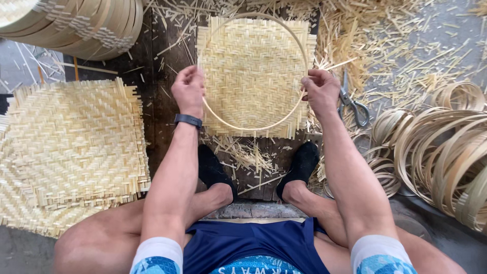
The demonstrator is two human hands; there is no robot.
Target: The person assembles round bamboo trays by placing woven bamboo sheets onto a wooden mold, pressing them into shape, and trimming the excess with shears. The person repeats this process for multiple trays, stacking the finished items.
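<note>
A dark wooden board (pixel 162 101), littered with straw-like offcuts, is seen on grey concrete. A square woven mat (pixel 253 76) lies on it, under a thin bamboo hoop (pixel 253 127). The hoop is gripped by the left hand (pixel 188 90) and, apparently pinched, by the right hand (pixel 320 91). Scissors (pixel 352 104), coiled strips (pixel 446 152) and stacked mats (pixel 71 152) are nearby.

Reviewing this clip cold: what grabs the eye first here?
Dead centre, the left hand and right hand grip a thin bamboo hoop laid over a square woven mat on a dark board. A thick stack of similar mats fills the left side, and coiled bamboo strips pile up at right, beside scissors.
</note>
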